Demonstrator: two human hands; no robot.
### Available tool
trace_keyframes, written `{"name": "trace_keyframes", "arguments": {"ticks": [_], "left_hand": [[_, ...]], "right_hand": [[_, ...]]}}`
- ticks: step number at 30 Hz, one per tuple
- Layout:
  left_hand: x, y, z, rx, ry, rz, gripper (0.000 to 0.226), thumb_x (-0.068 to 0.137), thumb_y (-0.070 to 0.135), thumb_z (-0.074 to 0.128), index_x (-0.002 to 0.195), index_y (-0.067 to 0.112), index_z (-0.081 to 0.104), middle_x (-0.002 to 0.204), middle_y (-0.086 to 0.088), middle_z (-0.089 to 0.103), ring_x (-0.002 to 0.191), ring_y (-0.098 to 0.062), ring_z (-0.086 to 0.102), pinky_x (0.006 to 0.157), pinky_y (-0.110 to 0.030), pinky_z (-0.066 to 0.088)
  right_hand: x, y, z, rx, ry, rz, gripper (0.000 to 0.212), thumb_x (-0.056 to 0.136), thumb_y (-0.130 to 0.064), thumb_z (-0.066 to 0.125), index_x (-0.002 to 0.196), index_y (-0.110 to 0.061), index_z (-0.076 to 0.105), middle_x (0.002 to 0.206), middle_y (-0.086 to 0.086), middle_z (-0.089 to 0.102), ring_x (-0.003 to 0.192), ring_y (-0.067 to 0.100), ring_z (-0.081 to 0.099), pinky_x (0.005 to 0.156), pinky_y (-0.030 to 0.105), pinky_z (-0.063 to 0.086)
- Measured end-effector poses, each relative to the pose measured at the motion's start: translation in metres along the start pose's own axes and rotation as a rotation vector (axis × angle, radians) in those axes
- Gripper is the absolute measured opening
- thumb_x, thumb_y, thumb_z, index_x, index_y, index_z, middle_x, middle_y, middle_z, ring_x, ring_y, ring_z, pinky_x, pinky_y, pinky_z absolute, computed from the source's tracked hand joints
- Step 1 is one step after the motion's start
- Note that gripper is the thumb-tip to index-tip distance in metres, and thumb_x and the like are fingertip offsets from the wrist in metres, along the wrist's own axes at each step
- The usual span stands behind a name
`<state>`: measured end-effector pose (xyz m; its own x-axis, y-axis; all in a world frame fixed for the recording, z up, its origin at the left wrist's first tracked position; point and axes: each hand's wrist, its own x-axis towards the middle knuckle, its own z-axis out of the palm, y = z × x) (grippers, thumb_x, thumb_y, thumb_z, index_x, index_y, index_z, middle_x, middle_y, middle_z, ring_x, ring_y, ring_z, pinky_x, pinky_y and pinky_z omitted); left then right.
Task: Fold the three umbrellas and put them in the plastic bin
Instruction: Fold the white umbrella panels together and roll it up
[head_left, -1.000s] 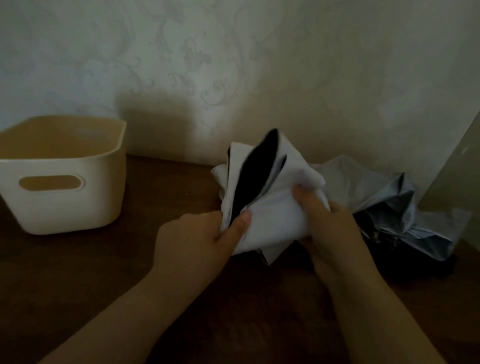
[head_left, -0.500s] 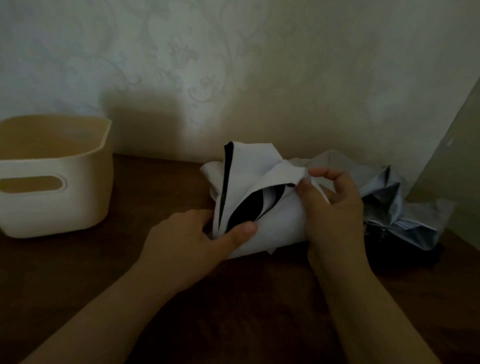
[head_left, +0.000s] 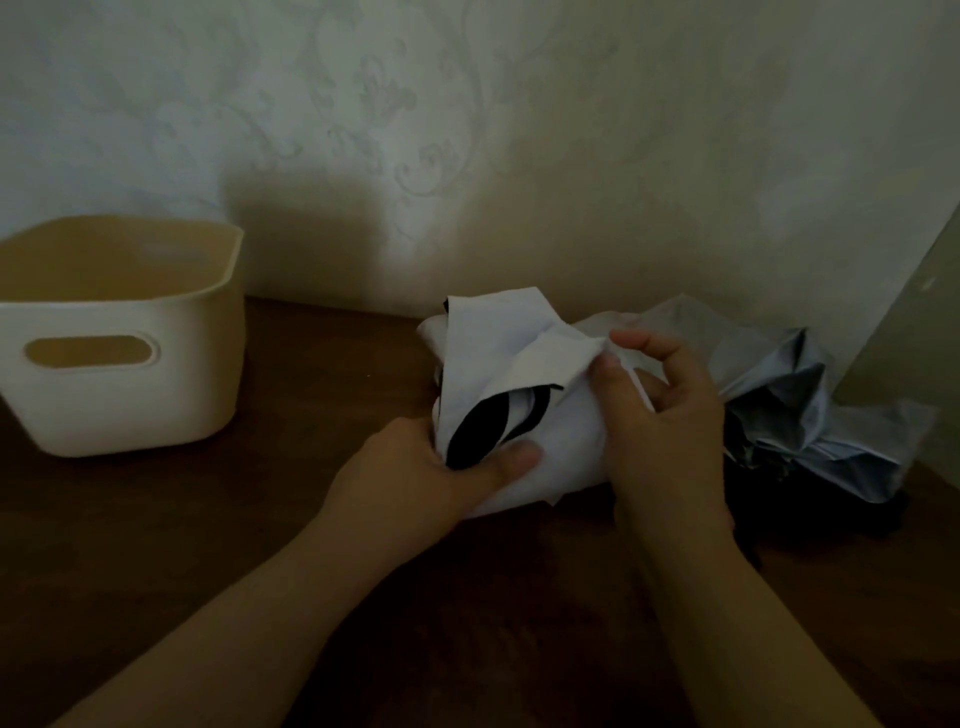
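White-and-black umbrella (head_left: 519, 395) — on the wooden table (head_left: 311, 415), half gathered, left hand (head_left: 431, 478) gripping its bundle, right hand (head_left: 660, 410) pinching a canopy flap; grey umbrella (head_left: 810, 410) unfolded behind, cream plastic bin (head_left: 119, 364) apparently empty — folding barely begun.

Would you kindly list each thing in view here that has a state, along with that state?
white umbrella: loose, only partly folded, held in both hands.
grey umbrella: crumpled, unfolded, lying on the table.
plastic bin: upright; nothing shows inside.
left hand: grips the white umbrella's lower end.
right hand: pinches a fold of white cloth.
table: bears the bin and the umbrellas.
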<state>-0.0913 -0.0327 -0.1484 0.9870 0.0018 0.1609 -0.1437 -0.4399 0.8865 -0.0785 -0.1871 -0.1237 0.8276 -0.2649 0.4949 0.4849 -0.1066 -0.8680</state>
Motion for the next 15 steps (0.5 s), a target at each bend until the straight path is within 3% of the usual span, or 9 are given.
{"name": "trace_keyframes", "arguments": {"ticks": [2,6,8,10,12,15], "left_hand": [[0.001,0.001,-0.001,-0.131,0.007,-0.035,0.056,0.049,0.065,0.059,0.071,0.015,0.068,0.059,0.003,0.065,0.057,-0.008,0.063,0.054,-0.023,0.048],[0.002,0.003,-0.009,-0.19,-0.039,-0.066,0.08,0.053,0.063,0.057,0.096,-0.004,0.067,0.091,-0.023,0.068,0.076,-0.026,0.067,0.058,-0.02,0.048],[0.005,0.002,-0.015,-0.182,-0.101,-0.12,0.086,0.049,0.066,0.058,0.101,-0.002,0.066,0.094,-0.021,0.069,0.081,-0.03,0.067,0.07,-0.026,0.052],[0.007,-0.001,-0.022,-0.196,-0.213,-0.214,0.076,0.041,0.068,0.062,0.094,0.015,0.068,0.086,-0.005,0.074,0.081,-0.024,0.07,0.078,-0.031,0.056],[0.004,0.002,-0.027,-0.246,-0.371,-0.237,0.06,0.039,0.068,0.067,0.081,0.027,0.07,0.077,0.0,0.075,0.076,-0.021,0.072,0.071,-0.031,0.059],[0.003,0.004,-0.026,-0.214,-0.441,-0.209,0.06,0.057,0.063,0.063,0.09,0.014,0.068,0.07,-0.015,0.072,0.057,-0.024,0.067,0.058,-0.034,0.058]], "right_hand": [[0.0,0.0,0.0,0.011,-0.015,-0.017,0.008,0.09,-0.022,0.06,0.089,-0.029,0.059,0.055,0.011,0.06,0.052,0.013,0.055,0.045,0.023,0.043],[-0.002,0.0,0.003,0.058,-0.059,0.016,0.015,0.09,-0.019,0.06,0.088,-0.034,0.059,0.058,0.0,0.062,0.058,0.01,0.057,0.051,0.026,0.045],[-0.002,-0.003,0.003,0.095,-0.087,0.04,0.018,0.09,-0.017,0.06,0.09,-0.035,0.06,0.06,0.006,0.061,0.061,0.017,0.056,0.054,0.03,0.045],[-0.002,-0.004,0.003,0.113,-0.129,0.053,0.017,0.09,-0.016,0.059,0.094,-0.033,0.059,0.058,0.006,0.061,0.06,0.018,0.057,0.054,0.03,0.047],[-0.002,-0.005,0.003,0.135,-0.166,0.052,0.017,0.09,-0.014,0.058,0.097,-0.03,0.058,0.052,-0.002,0.061,0.056,0.01,0.058,0.051,0.025,0.049],[0.001,-0.003,0.002,0.16,-0.182,0.081,0.018,0.09,-0.015,0.058,0.1,-0.029,0.058,0.054,-0.005,0.064,0.059,0.006,0.062,0.055,0.023,0.052]]}}
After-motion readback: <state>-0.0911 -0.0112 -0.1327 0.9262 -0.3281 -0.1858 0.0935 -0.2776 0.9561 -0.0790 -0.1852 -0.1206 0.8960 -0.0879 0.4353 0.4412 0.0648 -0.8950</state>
